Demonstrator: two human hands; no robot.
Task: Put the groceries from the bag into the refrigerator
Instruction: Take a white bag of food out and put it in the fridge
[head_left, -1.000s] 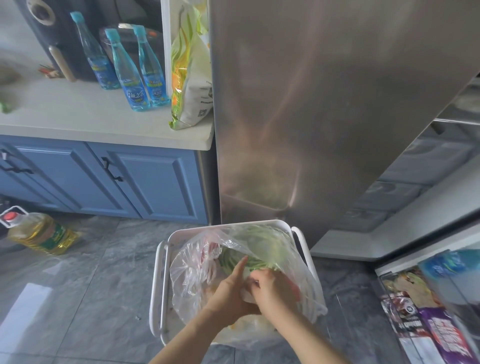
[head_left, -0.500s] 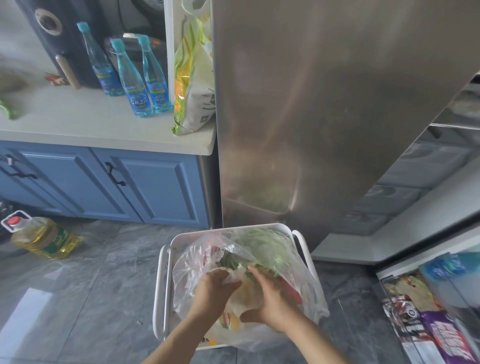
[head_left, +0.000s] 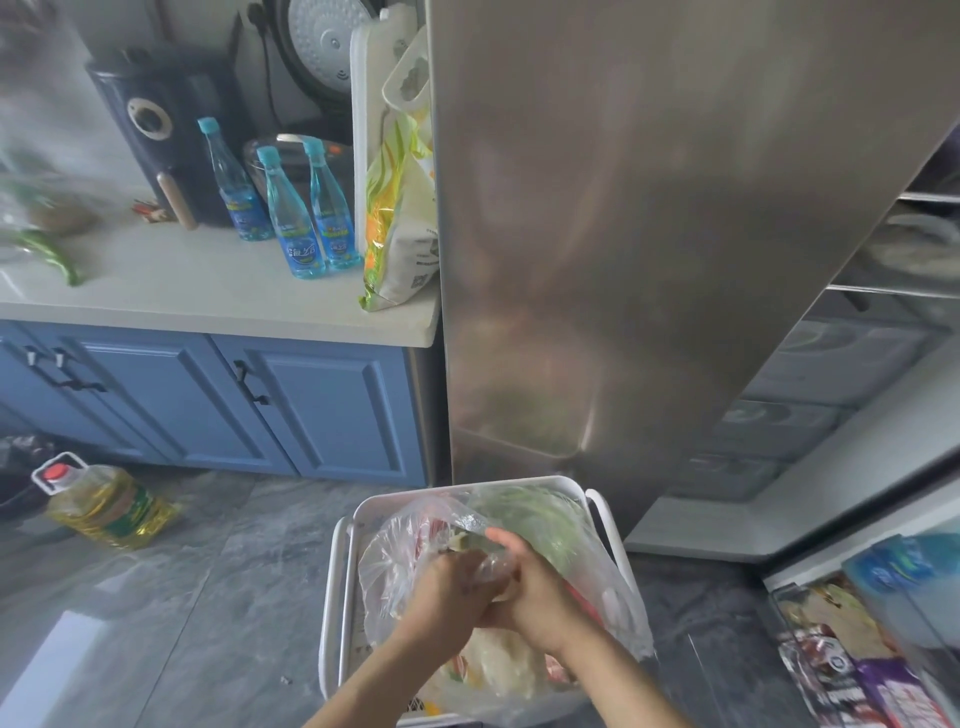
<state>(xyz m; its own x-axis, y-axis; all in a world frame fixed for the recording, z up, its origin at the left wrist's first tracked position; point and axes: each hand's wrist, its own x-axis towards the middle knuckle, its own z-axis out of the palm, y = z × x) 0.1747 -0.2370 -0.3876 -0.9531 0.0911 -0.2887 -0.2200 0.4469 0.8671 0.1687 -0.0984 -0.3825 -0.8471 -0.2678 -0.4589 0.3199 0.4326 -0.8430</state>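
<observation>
A: Two hands in the clear plastic bag (head_left: 498, 587), lower centre of frame. Bag sits in a white basket (head_left: 337, 597) on the floor, just below the steel refrigerator door (head_left: 623, 234).

B: Grip state?

A: Left hand (head_left: 441, 592) and right hand (head_left: 540, 587) both curled, pressed together round a small pale item or a bunch of film at the bag mouth. Can't tell which. Green leafy veg shows through the plastic behind them; red and pale packs lower down.

B: How to do this step well?

A: I'd say spread the mouth first, then lift one item straight up. Film is thin and likely to snag or tear if yanked.

B: Edges, room?

A: Basket rim and handles close on both sides of the wrists. Door edge hangs right above, so rise toward the viewer. Open refrigerator shelves (head_left: 883, 291) at right of frame, door bins (head_left: 857, 665) lower right. Grey floor at left is open, oil bottle (head_left: 104, 504) well apart.
</observation>
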